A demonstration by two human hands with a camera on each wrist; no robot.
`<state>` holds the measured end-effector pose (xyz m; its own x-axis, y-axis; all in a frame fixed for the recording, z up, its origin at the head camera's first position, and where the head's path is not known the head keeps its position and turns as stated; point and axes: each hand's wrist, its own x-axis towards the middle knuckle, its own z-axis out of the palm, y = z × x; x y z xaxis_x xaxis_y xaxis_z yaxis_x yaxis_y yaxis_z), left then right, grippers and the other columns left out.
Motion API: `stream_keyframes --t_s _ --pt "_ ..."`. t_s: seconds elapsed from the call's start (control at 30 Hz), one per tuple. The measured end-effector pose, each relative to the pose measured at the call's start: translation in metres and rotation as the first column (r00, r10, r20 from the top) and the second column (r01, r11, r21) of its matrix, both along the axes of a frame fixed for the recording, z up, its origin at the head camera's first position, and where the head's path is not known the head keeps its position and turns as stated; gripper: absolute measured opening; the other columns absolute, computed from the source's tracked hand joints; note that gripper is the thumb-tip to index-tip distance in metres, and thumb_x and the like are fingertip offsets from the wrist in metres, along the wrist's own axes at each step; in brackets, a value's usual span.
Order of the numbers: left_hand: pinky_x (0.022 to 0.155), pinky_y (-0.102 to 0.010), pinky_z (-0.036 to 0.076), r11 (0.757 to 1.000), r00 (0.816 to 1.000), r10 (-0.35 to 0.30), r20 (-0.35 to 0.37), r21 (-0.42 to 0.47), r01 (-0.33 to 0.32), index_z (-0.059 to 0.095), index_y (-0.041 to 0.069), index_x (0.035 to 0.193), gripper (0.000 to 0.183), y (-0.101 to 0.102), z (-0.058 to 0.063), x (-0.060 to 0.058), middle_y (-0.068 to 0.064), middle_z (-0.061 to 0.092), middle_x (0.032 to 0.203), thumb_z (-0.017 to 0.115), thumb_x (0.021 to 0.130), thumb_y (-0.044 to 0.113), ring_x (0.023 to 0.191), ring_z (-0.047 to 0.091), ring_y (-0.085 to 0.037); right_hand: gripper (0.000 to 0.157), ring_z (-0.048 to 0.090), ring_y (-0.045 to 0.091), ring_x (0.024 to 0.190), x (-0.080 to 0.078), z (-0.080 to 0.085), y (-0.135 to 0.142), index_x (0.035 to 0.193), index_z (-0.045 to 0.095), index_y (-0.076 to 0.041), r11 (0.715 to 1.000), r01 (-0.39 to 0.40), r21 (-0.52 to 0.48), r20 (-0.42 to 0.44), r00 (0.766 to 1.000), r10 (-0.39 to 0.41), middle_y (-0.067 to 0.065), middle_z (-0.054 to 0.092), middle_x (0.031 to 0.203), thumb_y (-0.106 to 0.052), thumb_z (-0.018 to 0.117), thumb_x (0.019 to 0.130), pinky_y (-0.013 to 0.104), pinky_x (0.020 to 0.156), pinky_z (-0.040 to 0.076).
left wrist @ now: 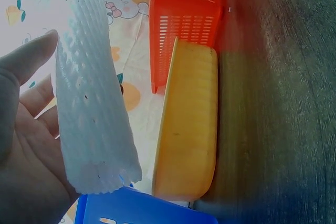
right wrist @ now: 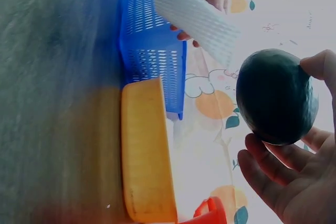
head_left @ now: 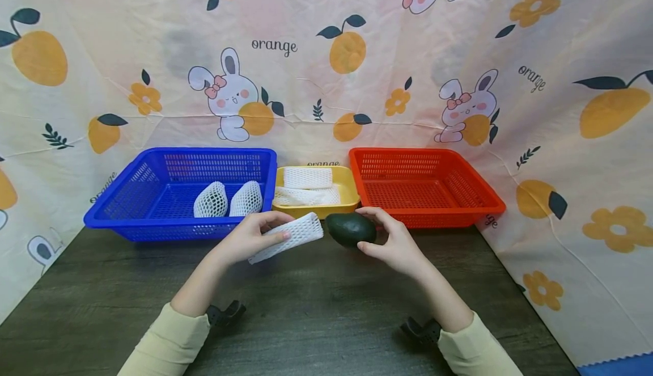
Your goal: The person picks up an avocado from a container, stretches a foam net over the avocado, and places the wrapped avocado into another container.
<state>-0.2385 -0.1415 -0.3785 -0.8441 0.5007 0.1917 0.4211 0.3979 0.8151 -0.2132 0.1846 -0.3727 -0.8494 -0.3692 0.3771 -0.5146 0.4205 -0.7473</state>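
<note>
My left hand (head_left: 255,237) holds a white foam net sleeve (head_left: 293,237) between thumb and fingers, its far end turned toward the fruit. In the left wrist view the foam sleeve (left wrist: 94,93) looks like a flattened tube. My right hand (head_left: 390,240) grips a dark green avocado (head_left: 351,229) by one end, thumb on the near side. The avocado (right wrist: 275,97) is bare and held in the air in the right wrist view. A narrow gap parts the sleeve's end from the avocado in the head view.
A blue basket (head_left: 178,229) at the left holds two net-wrapped fruits (head_left: 211,200). In the middle, a yellow tray (head_left: 349,186) contains more foam sleeves (head_left: 308,178). The red basket (head_left: 428,217) stands at the right. Behind them hangs a printed cloth (head_left: 306,92); below is a dark wooden table (head_left: 326,313).
</note>
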Motion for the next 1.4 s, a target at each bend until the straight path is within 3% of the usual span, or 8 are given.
stream_keyframes --t_s 0.5,1.03,1.4 --pt "0.080 -0.037 0.047 1.000 1.000 -0.016 -0.018 0.012 0.016 0.064 0.010 0.120 0.034 0.000 0.000 0.001 -0.002 0.067 0.109 0.066 0.091 0.029 0.095 0.059 -0.020 0.053 0.054 0.028 0.093 -0.006 0.013 -0.014 0.130 0.056 -0.016 0.995 -0.096 -0.020 0.051 0.994 0.097 0.006 0.058 0.119 -0.014 0.074 0.080 0.042 0.073 0.051" --pt "0.084 -0.040 0.046 0.998 0.999 -0.044 0.003 0.036 0.044 0.066 0.012 0.117 0.029 0.007 -0.004 0.002 0.001 0.066 0.108 0.067 0.091 0.024 0.097 0.056 -0.020 0.055 0.054 0.028 0.095 -0.006 0.007 -0.019 0.131 0.056 -0.015 0.992 -0.123 0.012 0.098 0.988 0.122 0.005 0.057 0.119 -0.014 0.073 0.079 0.045 0.074 0.051" --pt "0.084 -0.037 0.047 0.995 0.998 -0.069 -0.004 0.068 0.069 0.066 0.009 0.117 0.028 0.011 -0.005 0.004 -0.002 0.067 0.106 0.066 0.092 0.022 0.098 0.059 -0.019 0.055 0.055 0.026 0.090 -0.005 0.003 -0.025 0.131 0.056 -0.015 0.989 -0.143 0.027 0.103 0.985 0.140 0.004 0.059 0.117 -0.014 0.074 0.079 0.037 0.069 0.052"
